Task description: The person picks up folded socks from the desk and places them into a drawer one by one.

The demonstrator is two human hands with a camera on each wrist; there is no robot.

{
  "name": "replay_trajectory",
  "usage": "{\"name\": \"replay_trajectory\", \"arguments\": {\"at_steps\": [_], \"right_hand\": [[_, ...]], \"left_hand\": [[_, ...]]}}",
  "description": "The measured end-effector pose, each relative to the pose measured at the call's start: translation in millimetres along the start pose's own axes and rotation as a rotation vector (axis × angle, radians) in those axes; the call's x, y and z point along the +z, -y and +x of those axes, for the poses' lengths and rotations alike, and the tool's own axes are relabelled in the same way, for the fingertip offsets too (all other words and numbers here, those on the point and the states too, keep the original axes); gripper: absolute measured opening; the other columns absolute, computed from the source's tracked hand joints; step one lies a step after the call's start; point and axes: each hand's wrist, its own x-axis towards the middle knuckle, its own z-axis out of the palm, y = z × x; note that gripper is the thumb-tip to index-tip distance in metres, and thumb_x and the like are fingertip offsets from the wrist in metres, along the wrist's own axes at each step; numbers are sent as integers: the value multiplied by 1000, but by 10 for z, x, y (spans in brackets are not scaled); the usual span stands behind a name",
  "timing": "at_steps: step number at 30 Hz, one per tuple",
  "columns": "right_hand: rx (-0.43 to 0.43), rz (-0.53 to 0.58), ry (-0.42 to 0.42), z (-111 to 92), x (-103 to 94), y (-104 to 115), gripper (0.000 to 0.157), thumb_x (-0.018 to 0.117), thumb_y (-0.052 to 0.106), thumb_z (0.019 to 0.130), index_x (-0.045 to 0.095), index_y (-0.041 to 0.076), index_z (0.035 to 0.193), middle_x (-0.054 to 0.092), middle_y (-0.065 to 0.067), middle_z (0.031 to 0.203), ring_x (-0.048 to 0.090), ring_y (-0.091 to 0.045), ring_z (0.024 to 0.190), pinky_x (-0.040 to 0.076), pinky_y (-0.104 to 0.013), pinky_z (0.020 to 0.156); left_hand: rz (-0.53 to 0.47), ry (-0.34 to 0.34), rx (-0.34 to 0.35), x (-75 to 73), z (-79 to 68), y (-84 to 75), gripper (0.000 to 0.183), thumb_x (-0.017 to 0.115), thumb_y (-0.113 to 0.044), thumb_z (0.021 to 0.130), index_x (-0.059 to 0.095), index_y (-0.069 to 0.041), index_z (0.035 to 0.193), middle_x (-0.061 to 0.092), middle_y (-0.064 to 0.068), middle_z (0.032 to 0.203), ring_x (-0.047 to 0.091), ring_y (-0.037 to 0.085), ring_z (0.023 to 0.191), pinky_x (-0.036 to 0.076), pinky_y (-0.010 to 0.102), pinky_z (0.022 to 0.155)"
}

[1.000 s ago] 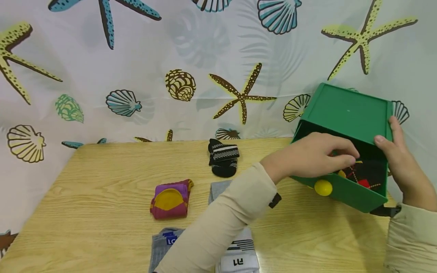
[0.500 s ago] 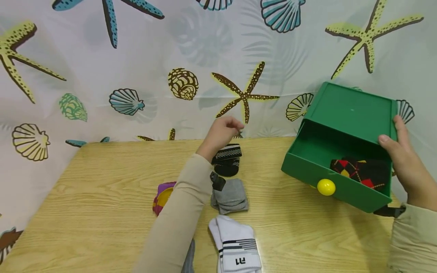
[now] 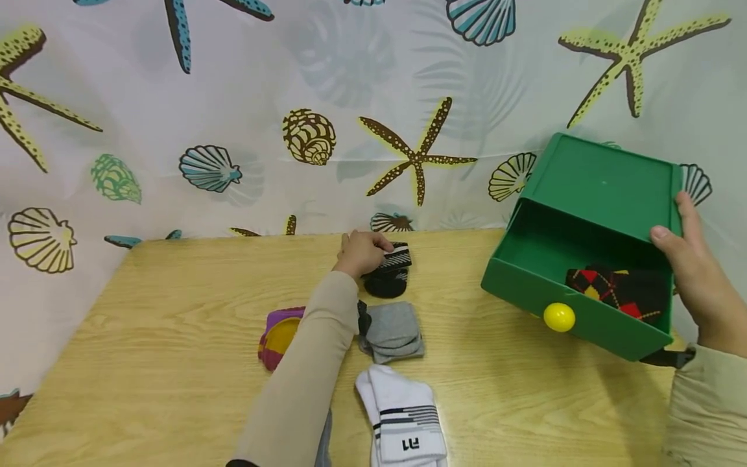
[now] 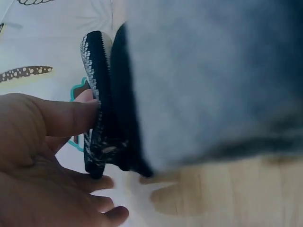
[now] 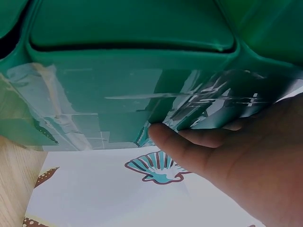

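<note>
At the back middle of the table, my left hand [image 3: 362,253] is at a folded pair of black socks [image 3: 395,257] with a white striped band. In the left wrist view the thumb lies against the socks [image 4: 108,94], with a fingertip behind them; the lower fingers stay spread. My right hand [image 3: 694,272] rests against the right side of a green drawer box [image 3: 613,185], thumb at its front edge. Its fingers lie nearly straight along the taped wall in the right wrist view. The drawer [image 3: 525,282] is pulled out, with black, red and yellow argyle socks [image 3: 618,292] inside.
Nearer me lie folded grey socks [image 3: 393,331] and white striped socks [image 3: 405,415]. Purple, maroon and mustard socks [image 3: 280,340] sit left, partly behind my left sleeve, which also covers another grey pair [image 3: 324,441]. A yellow knob [image 3: 559,317] sticks out from the drawer.
My left hand has left the drawer, moved left across the table and come down on the black socks. The argyle socks in the drawer are now uncovered. The right hand stays at the box.
</note>
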Motion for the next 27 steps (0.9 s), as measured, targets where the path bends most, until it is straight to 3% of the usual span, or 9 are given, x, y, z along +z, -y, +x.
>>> {"name": "replay_trajectory", "arguments": {"at_steps": [1,7,10,12,14,18,21,24,27], "right_hand": [[0,3,0,-3,-6,4,78,36,38,105,-20,29,159,-27,-10,163,-19,-35,146,-9,-61,112],[-33,14,-6,-1,-8,16,79,38,35,104,-17,28,160,-23,-11,164,-12,-37,146,-4,-53,115],[-45,24,-12,8,6,11,80,38,35,104,-18,24,160,-25,-11,163,-20,-31,146,-10,-46,114],[-52,26,-9,20,18,4,80,38,34,104,-17,22,160,-26,-11,163,-23,-30,146,-12,-46,114],[-42,20,-3,20,17,-6,81,38,36,103,-19,22,160,-30,-9,162,-28,-30,145,-15,-51,113],[-29,-2,8,22,11,3,83,37,39,103,-21,21,159,-34,-8,160,-33,-28,143,-21,-60,108],[-26,-12,9,28,5,23,82,36,40,104,-21,21,159,-34,-8,161,-34,-26,143,-24,-60,106],[-22,-19,19,31,1,36,80,35,42,105,-22,22,159,-33,-7,161,-34,-26,143,-26,-61,105],[-19,-24,22,29,-5,45,80,34,42,105,-22,22,159,-33,-8,161,-34,-27,142,-25,-62,105]], "left_hand": [[10,2,-6,-5,-25,-22,24,56,-1,94,73,-13,106,48,14,148,5,45,150,11,66,115],[66,20,21,41,-76,-124,21,51,-2,99,70,-12,102,60,11,124,36,39,138,17,68,111],[33,21,71,57,-75,-113,24,50,5,95,70,-9,98,57,16,127,36,38,139,32,58,107],[20,23,94,52,-71,-76,27,50,8,91,70,-8,97,55,18,130,36,36,138,41,47,94],[17,40,122,41,-49,-52,29,51,10,88,70,-8,98,53,20,132,39,32,131,41,41,78],[-16,105,170,-26,-17,-55,37,53,9,87,73,-10,112,54,16,136,48,23,86,38,34,64],[-61,145,209,-85,-20,-120,41,53,8,92,73,-11,122,55,11,139,34,19,59,34,33,56],[-70,142,254,-136,-51,-226,34,54,2,98,75,-12,121,60,8,136,48,14,65,41,32,62],[-106,114,315,-161,-81,-347,27,56,-4,101,76,-11,117,65,6,130,61,19,102,48,36,80]]}}
